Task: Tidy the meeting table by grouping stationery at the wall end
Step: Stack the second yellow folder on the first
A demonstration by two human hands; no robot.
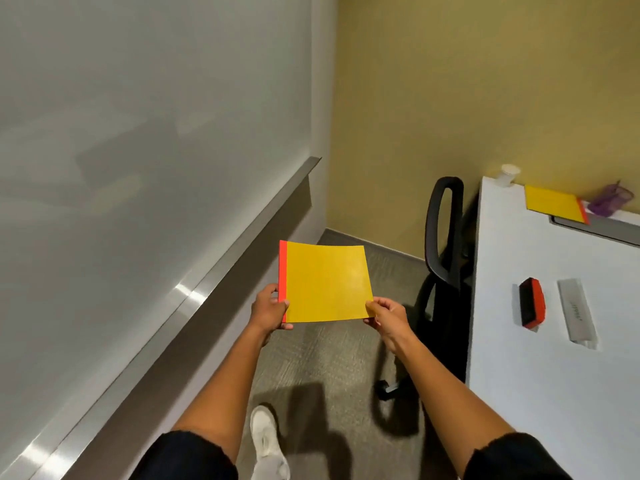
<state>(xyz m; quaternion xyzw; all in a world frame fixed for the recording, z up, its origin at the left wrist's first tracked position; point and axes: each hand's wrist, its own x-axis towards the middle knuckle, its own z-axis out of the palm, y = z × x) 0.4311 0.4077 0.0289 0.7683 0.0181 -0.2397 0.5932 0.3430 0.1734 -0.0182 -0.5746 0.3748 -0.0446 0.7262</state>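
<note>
A yellow notebook [327, 282] with a red spine is held flat over the carpet, left of the white table [540, 393]. My left hand [268, 310] grips its red spine corner; my right hand [386, 315] pinches its near right corner. On the table lie a red and black whiteboard eraser [531, 303] and a clear ruler [576, 313]. At the table's wall end sit a second yellow notebook [554, 202], a purple mesh pen holder [611, 199] and a white paper cup [509, 174].
A whiteboard with a metal tray [194, 306] runs along the left. A black office chair [440, 254] stands between me and the table's left edge. The yellow wall [450, 81] is ahead. Grey carpet and my white shoe [268, 441] are below.
</note>
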